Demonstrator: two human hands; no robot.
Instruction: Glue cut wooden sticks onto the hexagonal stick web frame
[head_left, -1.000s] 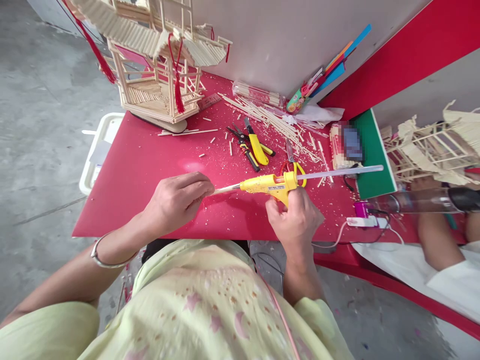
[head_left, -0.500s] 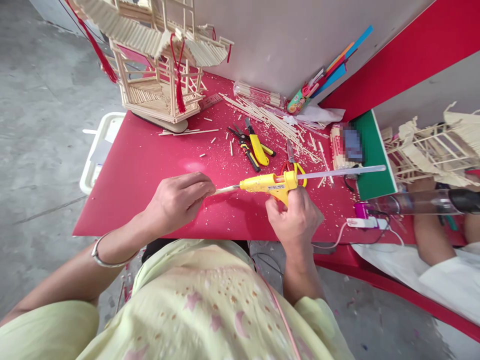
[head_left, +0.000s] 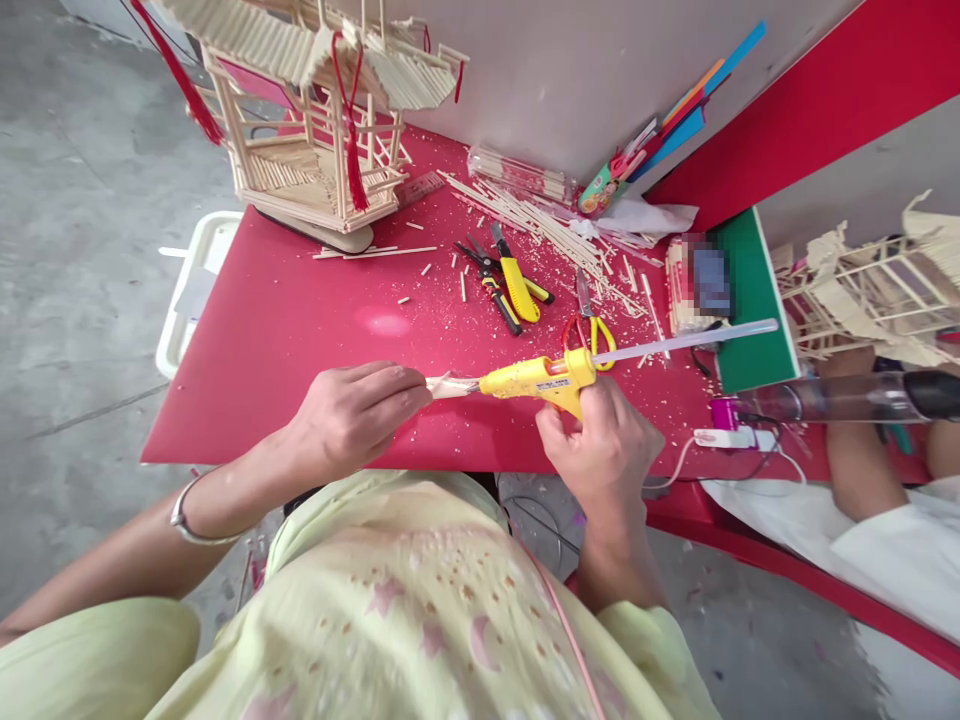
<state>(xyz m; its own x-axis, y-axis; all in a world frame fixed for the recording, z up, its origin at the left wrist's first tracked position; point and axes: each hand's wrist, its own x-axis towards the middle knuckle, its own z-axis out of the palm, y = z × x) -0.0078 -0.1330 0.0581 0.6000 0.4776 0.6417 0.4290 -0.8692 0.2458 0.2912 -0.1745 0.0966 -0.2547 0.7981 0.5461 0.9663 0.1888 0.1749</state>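
My right hand (head_left: 604, 435) is closed round the grip of a yellow hot glue gun (head_left: 536, 378). A long translucent glue stick (head_left: 690, 342) juts from the gun's back end toward the right. In my left hand (head_left: 360, 410), pinched between thumb and fingers, are pale wooden sticks (head_left: 452, 387) that point right; how many there are I cannot tell. The nozzle touches or nearly touches their free end. Both hands are above the front part of the red table (head_left: 247, 400). My left palm faces away, so the rest of the sticks is hidden.
A stick-built pavilion model (head_left: 300, 190) with red tassels stands at the back left. Pliers (head_left: 495, 290), a yellow utility knife (head_left: 517, 285), scissors (head_left: 589, 325) and loose sticks (head_left: 540, 235) lie behind the gun. At right are a power strip (head_left: 731, 440) and another person's arm (head_left: 862, 450).
My right hand has shifted slightly right and down, and the glue gun's back end is a little lower. The sticks in my left hand show a different side. The whole view has moved slightly.
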